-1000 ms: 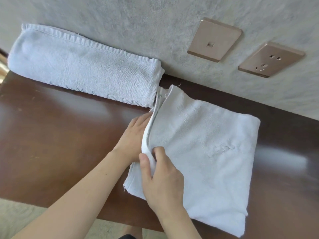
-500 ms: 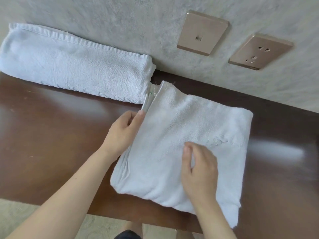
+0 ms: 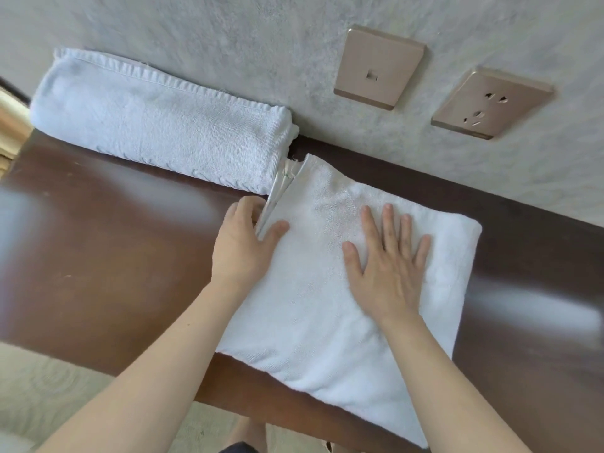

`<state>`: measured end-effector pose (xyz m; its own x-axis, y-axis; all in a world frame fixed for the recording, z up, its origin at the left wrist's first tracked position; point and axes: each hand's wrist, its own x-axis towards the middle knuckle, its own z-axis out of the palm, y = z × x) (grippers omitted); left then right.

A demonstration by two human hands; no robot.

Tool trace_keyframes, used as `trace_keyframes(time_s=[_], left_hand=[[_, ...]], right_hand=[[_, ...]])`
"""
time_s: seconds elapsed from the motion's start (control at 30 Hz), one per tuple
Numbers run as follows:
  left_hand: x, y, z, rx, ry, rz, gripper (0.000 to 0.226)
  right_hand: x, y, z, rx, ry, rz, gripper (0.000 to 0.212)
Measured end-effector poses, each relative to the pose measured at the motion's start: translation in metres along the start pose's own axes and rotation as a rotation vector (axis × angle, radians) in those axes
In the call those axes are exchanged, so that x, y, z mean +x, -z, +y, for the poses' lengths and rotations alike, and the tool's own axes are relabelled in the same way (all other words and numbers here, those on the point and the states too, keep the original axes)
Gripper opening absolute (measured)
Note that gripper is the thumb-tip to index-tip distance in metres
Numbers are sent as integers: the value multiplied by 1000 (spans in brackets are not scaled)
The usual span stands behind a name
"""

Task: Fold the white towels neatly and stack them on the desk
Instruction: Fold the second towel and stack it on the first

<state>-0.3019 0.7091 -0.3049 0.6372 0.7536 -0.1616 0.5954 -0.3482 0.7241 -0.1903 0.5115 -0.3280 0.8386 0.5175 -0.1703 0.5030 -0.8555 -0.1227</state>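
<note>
Towels are on the brown desk [image 3: 98, 263]. One folded towel [image 3: 327, 289] lies flat in the middle, and its near corner at 5 o'clock hangs over the desk edge. The right hand [image 3: 387, 266] lies flat on top of it, fingers straight and spread out. The left hand [image 3: 243, 241] is at the towel's edge, at 9 o'clock from the right hand. Its thumb is on top and its fingers curl over the side layers, holding them. The hands are apart. A second folded towel [image 3: 157, 125] lies at 11 o'clock, against the gray wall [image 3: 228, 37]. Two wall plates [image 3: 379, 67] are at 1 o'clock.
</note>
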Motion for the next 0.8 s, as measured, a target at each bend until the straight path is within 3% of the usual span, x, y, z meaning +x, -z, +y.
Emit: trace_keyframes(time_s=[0.07,0.13,0.23,0.33,0.4,0.63,0.73,0.8], left_hand=[[0,-7,4,135,-210,172,38],[5,-16,13,274,-454,252,31],[9,-37,30,284,-628,90,28],[-7,-61,35,432,-648,-167,54],[-20,-69,27,582,-655,-220,64],[-53,-92,33,607,-503,-162,69],[-43,-96,40,396,-451,-78,60],[-35,-96,46,178,-364,90,47]], right_hand=[[1,1,-4,12,11,1,68],[-3,2,-3,17,22,34,68],[-15,-2,6,-14,17,72,68],[-24,-5,23,-4,-6,76,70],[-28,-3,39,-17,-1,80,70],[-17,10,97,-64,129,43,70],[-10,9,97,-59,118,52,70],[-12,7,96,-56,116,75,70]])
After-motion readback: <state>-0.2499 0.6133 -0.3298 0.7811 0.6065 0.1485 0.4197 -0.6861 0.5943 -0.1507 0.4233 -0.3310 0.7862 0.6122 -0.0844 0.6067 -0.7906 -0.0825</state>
